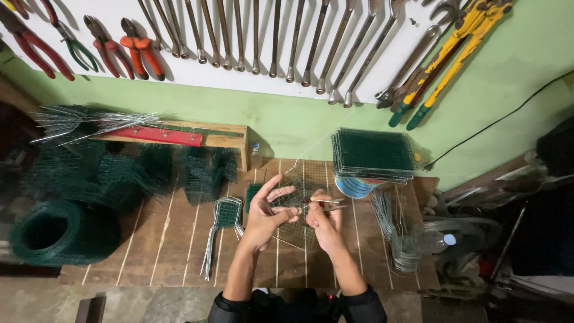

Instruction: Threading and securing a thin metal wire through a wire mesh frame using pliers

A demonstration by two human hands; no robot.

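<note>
My left hand [266,210] holds a small piece of green wire mesh [293,203] above the wooden bench, thumb and fingers spread around its left edge. My right hand [323,221] is closed on small red-handled pliers [326,203] whose tip touches the mesh's right side. A thin silver wire [323,139] runs from the mesh up towards the wall. Both forearms come from the bottom of the view in dark sleeves.
A stack of green mesh panels [373,154] sits on a round tin at the back right. Bent wire frames [221,230] lie left of my hands, more [397,239] to the right. A mesh roll [60,230] is far left. Pliers, spanners [275,36] and bolt cutters hang on the wall.
</note>
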